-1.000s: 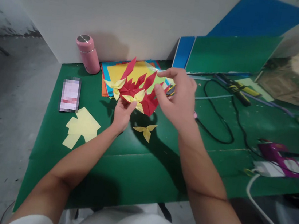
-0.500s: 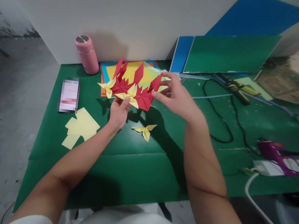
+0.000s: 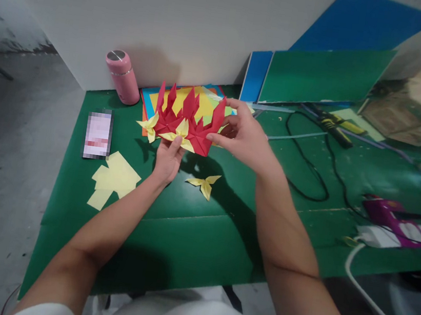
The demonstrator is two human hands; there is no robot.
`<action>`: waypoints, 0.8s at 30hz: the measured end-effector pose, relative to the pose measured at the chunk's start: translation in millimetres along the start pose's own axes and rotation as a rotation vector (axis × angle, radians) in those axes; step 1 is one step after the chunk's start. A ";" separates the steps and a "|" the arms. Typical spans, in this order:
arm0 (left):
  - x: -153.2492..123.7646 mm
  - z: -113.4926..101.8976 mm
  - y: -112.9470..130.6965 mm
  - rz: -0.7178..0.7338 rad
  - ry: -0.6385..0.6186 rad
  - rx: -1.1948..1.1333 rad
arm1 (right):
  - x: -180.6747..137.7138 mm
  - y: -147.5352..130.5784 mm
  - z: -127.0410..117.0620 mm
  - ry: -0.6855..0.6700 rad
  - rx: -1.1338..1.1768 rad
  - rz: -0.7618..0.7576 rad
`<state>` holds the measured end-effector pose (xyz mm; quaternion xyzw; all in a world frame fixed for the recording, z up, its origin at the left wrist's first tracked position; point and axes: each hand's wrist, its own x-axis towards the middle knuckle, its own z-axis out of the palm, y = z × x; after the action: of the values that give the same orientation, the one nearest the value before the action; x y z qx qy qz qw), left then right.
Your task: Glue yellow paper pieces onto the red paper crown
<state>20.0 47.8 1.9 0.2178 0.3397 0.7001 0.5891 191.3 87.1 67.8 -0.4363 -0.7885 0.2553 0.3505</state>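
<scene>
A folded red paper origami piece (image 3: 197, 138) with several upright points is held above the table, tilted toward me. Along its front edge sit yellow folded paper pieces (image 3: 180, 132). My left hand (image 3: 168, 161) grips it from below, thumb pressed on the middle yellow piece and fingers hidden underneath. At the right end, my right hand (image 3: 242, 138) has its thumb and curved fingers around the last red point. Lying on the table just below is a loose three-pointed yellow origami piece (image 3: 206, 185).
Yellow paper squares (image 3: 114, 178) lie at left, near a blurred phone-like object (image 3: 98, 135). A pink flask (image 3: 123, 78) stands behind. Coloured sheets (image 3: 150, 99) lie under the raised origami. Rightward are a black cable (image 3: 323, 185), yellow-black tools (image 3: 336, 130) and a power strip (image 3: 378, 236).
The red origami has turned slightly, so its upright points show more openly and lean a little leftward. My right hand has shifted slightly left and down along with its right end.
</scene>
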 end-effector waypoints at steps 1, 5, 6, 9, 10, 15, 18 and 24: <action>-0.3 0.3 0.3 -0.005 -0.002 0.004 | -0.3 -1.4 0.3 0.023 -0.043 -0.013; -0.7 2.1 1.8 -0.026 0.036 0.030 | -2.2 -9.2 -1.0 0.057 -0.124 -0.052; -0.7 2.6 2.1 -0.027 0.042 0.033 | -2.8 -11.6 -1.6 0.049 -0.121 -0.058; -0.9 3.9 2.6 -0.021 0.039 0.025 | -4.5 -19.0 -3.7 0.023 -0.111 -0.065; -0.9 4.2 2.8 -0.020 0.039 0.019 | -5.0 -21.2 -4.4 0.017 -0.107 -0.064; -0.9 4.4 3.2 -0.043 0.031 -0.014 | -5.9 -26.2 -6.9 0.003 -0.071 -0.040; -0.8 3.7 3.1 -0.043 0.031 -0.008 | -6.2 -25.6 -7.5 0.008 -0.069 -0.038; -0.6 2.2 2.4 -0.042 0.000 0.003 | -6.3 -26.0 -9.3 0.004 -0.065 -0.055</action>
<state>20.1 47.5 5.2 0.2114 0.3455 0.6870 0.6034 187.6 69.8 89.9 -0.4261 -0.8075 0.2188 0.3443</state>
